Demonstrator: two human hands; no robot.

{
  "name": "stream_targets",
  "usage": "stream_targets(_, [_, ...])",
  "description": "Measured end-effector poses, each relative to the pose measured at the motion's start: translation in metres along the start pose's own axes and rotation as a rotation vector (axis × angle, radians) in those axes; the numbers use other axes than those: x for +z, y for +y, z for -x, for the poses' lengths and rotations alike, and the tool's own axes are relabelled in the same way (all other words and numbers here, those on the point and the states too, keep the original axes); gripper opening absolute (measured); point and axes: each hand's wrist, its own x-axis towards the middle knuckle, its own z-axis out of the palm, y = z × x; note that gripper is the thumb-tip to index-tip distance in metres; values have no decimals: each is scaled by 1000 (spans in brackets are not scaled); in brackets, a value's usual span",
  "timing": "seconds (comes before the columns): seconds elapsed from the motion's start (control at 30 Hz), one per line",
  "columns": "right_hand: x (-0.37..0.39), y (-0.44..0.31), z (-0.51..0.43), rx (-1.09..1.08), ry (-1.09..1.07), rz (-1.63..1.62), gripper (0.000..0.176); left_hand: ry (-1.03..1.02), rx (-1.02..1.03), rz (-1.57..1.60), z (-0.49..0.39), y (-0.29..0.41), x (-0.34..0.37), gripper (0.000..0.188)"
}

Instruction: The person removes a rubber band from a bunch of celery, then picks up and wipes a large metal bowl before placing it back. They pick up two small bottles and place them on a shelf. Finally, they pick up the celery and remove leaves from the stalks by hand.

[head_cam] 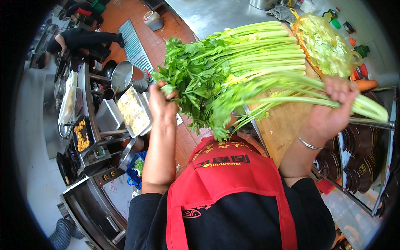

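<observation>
My right hand [336, 106] grips a bunch of celery [300, 82] near its pale root end, above the wooden cutting board [284, 131]. The leafy end of this bunch is blurred and hangs past the board's near left edge. More celery stalks [265, 56] lie side by side on the board, cut ends to the right and leaves [193, 68] spilling over the left edge. Beside those leaves, my left hand [164, 101] has its fingers curled around a small celery leaf [168, 89]. Some of its fingers are hidden.
A yellowish plastic bag of chopped greens [325, 43] sits beyond the board on the steel counter [206, 15]. A carrot [366, 85] lies right of it. Brown lidded pots [359, 172] fill a rack at right. Containers [133, 112] stand at left; a person [81, 40] bends farther off.
</observation>
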Motion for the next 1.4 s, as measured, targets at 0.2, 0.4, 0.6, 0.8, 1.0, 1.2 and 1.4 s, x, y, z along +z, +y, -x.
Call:
stream_targets(0.2, [-15,2,-12,48,-47,-163,18,-622,395,-658,48,-23,2,15])
stream_targets(0.4, [-10,24,-5,170,-21,-229,19,-1050,895,-1116,87,-57,35,21])
stream_targets(0.6, [-8,32,4,196,6,-195,20,-919,1180,-1328,92,-65,38,30])
stream_targets(0.8, [-5,37,10,219,29,-148,22,-822,1305,-1451,85,-75,42,27])
stream_targets(1.0, [-3,43,11,209,53,-105,23,-890,1498,-1392,84,-60,44,29])
stream_targets(1.2, [-3,49,11,212,57,-20,23,-936,1178,-1370,99,-42,34,22])
stream_targets(1.4, [1,49,9,261,20,-73,23,-1186,-364,-762,81,-29,27,26])
